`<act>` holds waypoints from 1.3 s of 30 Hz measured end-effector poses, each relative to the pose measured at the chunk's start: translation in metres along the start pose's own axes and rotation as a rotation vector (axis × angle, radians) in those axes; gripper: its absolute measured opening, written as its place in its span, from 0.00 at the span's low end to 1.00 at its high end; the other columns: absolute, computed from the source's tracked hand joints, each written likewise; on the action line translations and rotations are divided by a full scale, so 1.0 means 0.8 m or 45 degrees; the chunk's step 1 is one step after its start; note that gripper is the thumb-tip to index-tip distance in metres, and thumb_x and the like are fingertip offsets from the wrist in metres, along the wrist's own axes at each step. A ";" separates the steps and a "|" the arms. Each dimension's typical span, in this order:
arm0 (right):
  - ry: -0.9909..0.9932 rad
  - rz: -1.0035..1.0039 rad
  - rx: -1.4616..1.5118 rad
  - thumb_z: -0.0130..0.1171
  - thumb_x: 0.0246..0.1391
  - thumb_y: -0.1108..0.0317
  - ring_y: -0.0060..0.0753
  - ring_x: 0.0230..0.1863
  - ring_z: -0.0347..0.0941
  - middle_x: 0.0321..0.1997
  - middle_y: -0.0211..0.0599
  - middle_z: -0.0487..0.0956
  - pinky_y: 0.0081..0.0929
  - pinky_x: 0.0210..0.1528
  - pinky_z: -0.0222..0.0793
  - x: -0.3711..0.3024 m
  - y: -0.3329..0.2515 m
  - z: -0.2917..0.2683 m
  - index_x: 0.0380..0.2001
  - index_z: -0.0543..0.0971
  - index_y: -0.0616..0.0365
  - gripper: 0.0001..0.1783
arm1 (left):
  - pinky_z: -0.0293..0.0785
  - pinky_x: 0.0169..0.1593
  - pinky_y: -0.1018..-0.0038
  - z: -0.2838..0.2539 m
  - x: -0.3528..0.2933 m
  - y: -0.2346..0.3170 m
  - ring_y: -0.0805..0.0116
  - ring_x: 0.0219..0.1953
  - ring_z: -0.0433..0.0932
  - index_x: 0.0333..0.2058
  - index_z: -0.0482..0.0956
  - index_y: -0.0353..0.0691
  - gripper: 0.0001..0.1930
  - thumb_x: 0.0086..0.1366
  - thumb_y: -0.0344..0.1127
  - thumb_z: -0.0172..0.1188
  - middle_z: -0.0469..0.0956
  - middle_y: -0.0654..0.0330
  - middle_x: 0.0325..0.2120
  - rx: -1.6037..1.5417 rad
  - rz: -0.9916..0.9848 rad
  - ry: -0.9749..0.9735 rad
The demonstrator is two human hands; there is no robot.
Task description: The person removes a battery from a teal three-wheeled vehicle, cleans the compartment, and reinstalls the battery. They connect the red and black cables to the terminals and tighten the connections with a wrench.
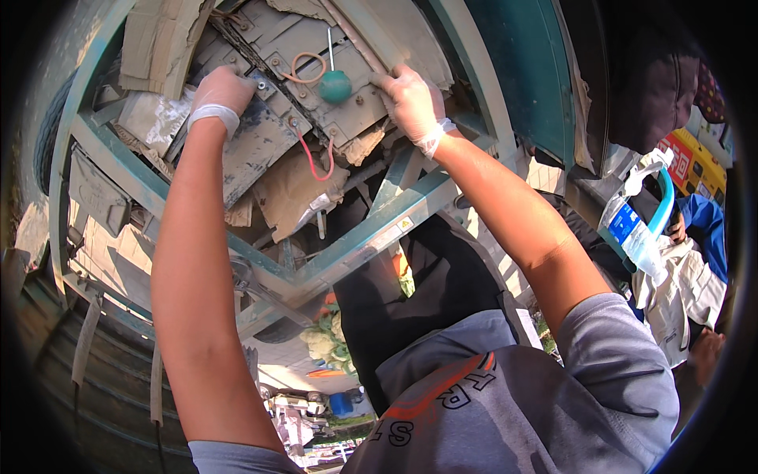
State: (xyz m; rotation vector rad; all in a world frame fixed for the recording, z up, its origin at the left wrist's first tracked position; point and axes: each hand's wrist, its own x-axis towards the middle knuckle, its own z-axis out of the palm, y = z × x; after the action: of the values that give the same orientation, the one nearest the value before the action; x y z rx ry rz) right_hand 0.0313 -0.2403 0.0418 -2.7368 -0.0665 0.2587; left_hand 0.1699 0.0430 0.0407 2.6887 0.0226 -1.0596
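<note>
Both hands wear thin clear gloves over a set of dusty grey batteries (260,142) with bolted terminals, inside a teal metal frame (367,237). My left hand (221,95) is closed, fingers curled down beside a terminal bolt at the left; what they hold is hidden. My right hand (412,101) is closed too, its fingertips pressed together at the right edge of the batteries; I cannot make out anything in them. Between the hands lies a screwdriver (335,87) with a round green handle, its metal shaft pointing away. A pink cable (310,162) and a tan cable loop (306,68) join terminals.
Torn cardboard (162,47) is wedged at the far left, and another piece (296,197) hangs nearer me. A teal panel (525,71) stands at the right. Beyond it are a clear plastic bottle (636,237) with a blue label and a pale cloth bag (679,296).
</note>
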 end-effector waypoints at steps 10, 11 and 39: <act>-0.087 -0.020 0.193 0.62 0.51 0.68 0.50 0.41 0.76 0.37 0.46 0.77 0.42 0.42 0.73 0.018 -0.034 -0.023 0.37 0.79 0.59 0.10 | 0.74 0.53 0.60 -0.009 -0.001 0.005 0.43 0.48 0.78 0.41 0.83 0.34 0.21 0.55 0.45 0.63 0.80 0.40 0.42 0.019 -0.003 -0.040; -0.113 0.048 0.349 0.64 0.52 0.66 0.51 0.41 0.76 0.37 0.47 0.78 0.42 0.42 0.72 0.020 -0.048 -0.027 0.38 0.78 0.61 0.13 | 0.74 0.53 0.60 -0.011 -0.001 0.006 0.43 0.48 0.78 0.41 0.83 0.33 0.21 0.55 0.45 0.63 0.80 0.39 0.42 -0.007 -0.009 -0.049; -0.507 -0.051 0.098 0.51 0.52 0.73 0.58 0.44 0.79 0.40 0.56 0.81 0.47 0.49 0.74 0.141 -0.174 0.046 0.35 0.83 0.60 0.12 | 0.74 0.54 0.60 -0.019 0.002 0.008 0.44 0.50 0.78 0.43 0.84 0.35 0.18 0.57 0.39 0.56 0.79 0.41 0.45 0.096 0.014 -0.031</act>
State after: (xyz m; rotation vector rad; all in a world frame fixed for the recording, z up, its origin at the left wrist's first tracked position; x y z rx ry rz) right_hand 0.1333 -0.0885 0.0432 -2.5646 -0.2141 0.7739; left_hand 0.1820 0.0399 0.0514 2.7391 -0.0372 -1.1106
